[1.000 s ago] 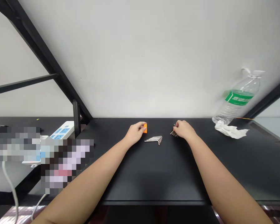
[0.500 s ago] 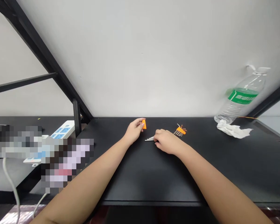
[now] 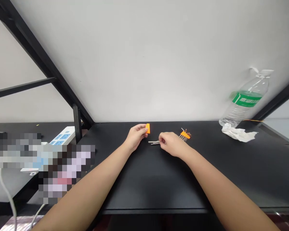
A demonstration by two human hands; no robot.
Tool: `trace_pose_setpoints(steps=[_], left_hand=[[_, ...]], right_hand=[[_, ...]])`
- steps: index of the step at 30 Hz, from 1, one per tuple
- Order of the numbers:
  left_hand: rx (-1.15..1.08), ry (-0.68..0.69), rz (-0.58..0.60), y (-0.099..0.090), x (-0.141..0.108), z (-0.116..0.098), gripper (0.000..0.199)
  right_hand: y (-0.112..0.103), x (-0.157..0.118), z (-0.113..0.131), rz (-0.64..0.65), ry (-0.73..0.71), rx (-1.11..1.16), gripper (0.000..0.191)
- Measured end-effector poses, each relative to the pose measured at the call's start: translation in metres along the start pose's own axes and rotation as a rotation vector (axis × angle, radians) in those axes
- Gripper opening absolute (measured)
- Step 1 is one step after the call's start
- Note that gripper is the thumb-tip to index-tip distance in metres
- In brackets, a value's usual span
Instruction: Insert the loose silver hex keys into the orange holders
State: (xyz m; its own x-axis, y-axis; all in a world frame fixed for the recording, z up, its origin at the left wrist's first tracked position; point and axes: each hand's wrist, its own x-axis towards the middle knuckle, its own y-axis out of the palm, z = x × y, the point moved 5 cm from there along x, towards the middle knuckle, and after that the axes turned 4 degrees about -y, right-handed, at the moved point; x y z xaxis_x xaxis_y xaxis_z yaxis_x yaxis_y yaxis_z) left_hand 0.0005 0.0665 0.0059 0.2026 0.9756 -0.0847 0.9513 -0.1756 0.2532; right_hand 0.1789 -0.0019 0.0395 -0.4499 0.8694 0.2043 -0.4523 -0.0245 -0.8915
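Observation:
My left hand (image 3: pixel 135 136) is closed on a small orange hex key holder (image 3: pixel 147 128), held upright just above the black table. No keys show in this holder. To its right, my right hand (image 3: pixel 170 143) is pinched at the right end of several thin metal hex keys (image 3: pixel 154 142). Their straight ends point left, and the fingers hide the rest. Just beyond the right hand lies a second orange holder (image 3: pixel 185 134) with several grey hex keys in it, their short ends sticking out at the back.
A clear plastic bottle (image 3: pixel 247 98) with a green label leans at the back right, beside a crumpled white tissue (image 3: pixel 239 133). A white power strip (image 3: pixel 62 138) stands on the left beyond the black frame post (image 3: pixel 77 123). Blurred items lie near it.
The thumb and fingers of my right hand have drawn together in a pinch, and the loose hex keys have shifted slightly. My left hand keeps its orange holder. The view has moved a little.

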Motion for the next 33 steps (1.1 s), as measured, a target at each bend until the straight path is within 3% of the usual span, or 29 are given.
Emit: trace_pose_setpoints(steps=[4, 8, 16, 25, 33], left_hand=[[-0.051, -0.009, 0.05, 0.004, -0.002, 0.0, 0.031], [-0.076, 0.005, 0.052, 0.005, -0.003, -0.001, 0.031], [-0.07, 0.005, 0.051, 0.008, -0.005, -0.005, 0.029], [-0.006, 0.013, 0.066, 0.01, -0.007, -0.001, 0.031], [0.001, 0.006, 0.09, 0.013, -0.01, 0.003, 0.042]], right_hand=[[-0.019, 0.0, -0.014, -0.238, 0.031, 0.233, 0.01], [-0.023, -0.001, -0.017, -0.324, 0.017, 0.273, 0.012], [-0.025, -0.001, -0.017, -0.367, 0.003, 0.288, 0.013], [-0.026, -0.002, -0.02, -0.305, 0.02, 0.303, 0.017], [-0.019, -0.001, -0.024, -0.298, 0.106, 0.382, 0.015]])
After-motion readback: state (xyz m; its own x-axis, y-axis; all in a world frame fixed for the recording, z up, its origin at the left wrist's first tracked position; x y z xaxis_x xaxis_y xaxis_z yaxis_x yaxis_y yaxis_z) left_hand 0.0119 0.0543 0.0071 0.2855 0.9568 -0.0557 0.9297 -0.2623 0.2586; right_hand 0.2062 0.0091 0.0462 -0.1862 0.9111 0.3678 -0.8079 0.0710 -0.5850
